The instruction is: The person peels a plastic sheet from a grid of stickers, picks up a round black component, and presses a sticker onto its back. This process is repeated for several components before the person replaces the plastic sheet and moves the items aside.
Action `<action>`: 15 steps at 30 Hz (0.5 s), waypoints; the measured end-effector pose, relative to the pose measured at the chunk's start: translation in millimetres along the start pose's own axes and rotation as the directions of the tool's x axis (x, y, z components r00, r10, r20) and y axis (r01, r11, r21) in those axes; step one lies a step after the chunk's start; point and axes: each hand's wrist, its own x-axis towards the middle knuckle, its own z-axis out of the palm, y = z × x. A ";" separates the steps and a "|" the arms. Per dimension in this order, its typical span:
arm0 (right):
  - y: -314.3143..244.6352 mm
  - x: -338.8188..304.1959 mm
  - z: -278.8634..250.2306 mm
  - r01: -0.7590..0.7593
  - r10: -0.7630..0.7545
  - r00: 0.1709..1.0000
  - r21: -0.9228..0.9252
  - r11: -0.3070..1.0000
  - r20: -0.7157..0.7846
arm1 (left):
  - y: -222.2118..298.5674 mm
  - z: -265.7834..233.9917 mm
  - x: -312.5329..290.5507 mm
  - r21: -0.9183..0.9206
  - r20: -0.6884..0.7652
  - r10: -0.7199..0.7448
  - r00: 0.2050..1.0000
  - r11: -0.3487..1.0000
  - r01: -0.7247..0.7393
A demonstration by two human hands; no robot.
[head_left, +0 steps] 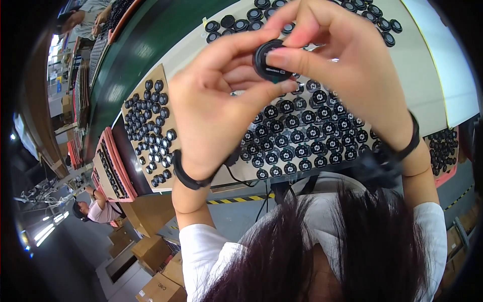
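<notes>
While both hands meet above the surface, these lines go from the grip outward:
Fingers: the right hand [347,65] pinches a small round black cap [270,61] between thumb and forefinger, its fingers [302,59] laid across the face; the left hand [216,105] closes on the same cap from the other side, thumb under its rim
Cap: held in the air between the two hands, above the sheets of like pieces, touching none of them
Handling: it looks light, rigid and smooth, likely moulded plastic; the glossy face may slip, so the rim seems the surer hold
Wrists: a dark band [187,177] on the left, another on the right
Below: many black caps [297,136] in rows on a pale sheet; more on a cardboard sheet [151,126] to the left
Surface: a green belt [151,35] runs beyond
</notes>
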 end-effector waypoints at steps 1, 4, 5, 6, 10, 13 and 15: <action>3.6 1.2 1.0 0.051 -0.053 0.998 -0.070 0.996 -0.028 | 0.5 -1.4 -4.1 0.010 -0.009 0.001 1.000 1.000 -0.001; 20.9 0.4 -5.1 0.172 -0.216 0.970 -0.319 0.932 -0.109 | -0.4 -1.0 -9.6 0.224 0.062 -0.046 0.997 0.974 0.031; 29.0 -0.9 -9.2 0.199 -0.271 0.954 -0.408 0.891 -0.128 | -6.6 -6.0 -0.3 0.215 0.065 -0.035 0.997 0.977 0.020; 38.5 -2.4 -11.2 0.226 -0.325 0.937 -0.486 0.844 -0.128 | -17.6 -19.6 14.8 0.139 0.131 -0.200 0.971 0.973 0.182; 82.0 -26.9 -21.5 -0.052 0.221 0.951 -0.594 0.803 0.216 | -104.5 -114.3 91.7 0.418 -0.174 -0.071 0.982 0.898 0.139; 95.4 -35.1 -15.8 -0.026 0.179 0.964 -0.602 0.798 0.196 | -183.0 -198.2 127.7 0.831 -0.296 0.075 0.952 0.511 0.218; 98.1 -31.2 -19.0 -0.040 0.196 0.958 -0.581 0.813 0.208 | -207.6 -212.0 133.1 0.908 -0.241 0.143 0.960 0.383 0.171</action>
